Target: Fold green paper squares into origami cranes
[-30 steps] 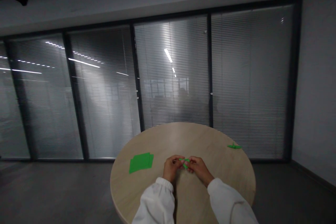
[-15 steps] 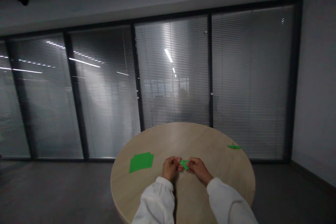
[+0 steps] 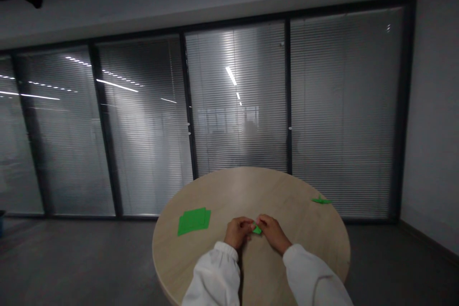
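Between my hands, over the near middle of the round table, is a small folded piece of green paper [image 3: 257,230]. My left hand [image 3: 238,232] pinches it from the left, with the fingers covering much of it. From the right, my right hand [image 3: 271,230] grips its other side with thumb and fingertips. Only a small green corner shows, so the shape of the fold is hidden. To the left lies a stack of flat green paper sheets [image 3: 194,220], slightly fanned. A folded green paper figure [image 3: 321,200] rests near the table's right edge.
The round wooden table [image 3: 247,186] has a curved rim on both sides of my arms. Behind it stands a glass partition with blinds [image 3: 236,143] in dark frames. Grey floor [image 3: 89,258] surrounds the table.
My left hand has shifted right, bringing the two hands closer together. Less of the folded green paper shows between them now. The sheets and the paper figure stay put on the table.
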`<state>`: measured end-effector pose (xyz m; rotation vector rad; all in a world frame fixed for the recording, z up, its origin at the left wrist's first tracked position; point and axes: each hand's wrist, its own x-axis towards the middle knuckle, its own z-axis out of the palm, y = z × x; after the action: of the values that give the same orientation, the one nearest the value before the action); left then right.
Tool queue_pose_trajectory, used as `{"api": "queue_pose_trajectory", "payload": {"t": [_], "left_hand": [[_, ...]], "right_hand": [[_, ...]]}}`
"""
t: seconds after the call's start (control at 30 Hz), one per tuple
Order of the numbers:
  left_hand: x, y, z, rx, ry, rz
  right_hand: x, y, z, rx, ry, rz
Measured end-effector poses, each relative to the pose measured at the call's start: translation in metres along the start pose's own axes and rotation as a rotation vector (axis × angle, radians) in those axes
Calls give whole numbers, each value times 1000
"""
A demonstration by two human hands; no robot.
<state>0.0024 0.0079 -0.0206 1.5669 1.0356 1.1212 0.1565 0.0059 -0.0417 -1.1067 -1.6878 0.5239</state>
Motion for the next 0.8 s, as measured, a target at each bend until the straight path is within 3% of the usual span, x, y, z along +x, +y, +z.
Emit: {"api": "queue_pose_trajectory", "payload": {"t": [0.1, 0.27, 0.4, 0.63, 0.8], "left_hand": [[-1, 2, 0, 13, -2, -38], [2, 3, -3, -108, 84, -28], [5, 2, -6, -192, 100, -12], [4, 6, -6, 42, 97, 139], [0, 12, -7, 138, 158, 134]], "right_hand": [[-2, -4, 1, 5, -21, -59], [1, 7, 5, 281, -58, 122], [4, 10, 7, 426, -65, 140], [-3, -5, 4, 248, -95, 62], [-5, -7, 7, 240, -77, 85]]}}
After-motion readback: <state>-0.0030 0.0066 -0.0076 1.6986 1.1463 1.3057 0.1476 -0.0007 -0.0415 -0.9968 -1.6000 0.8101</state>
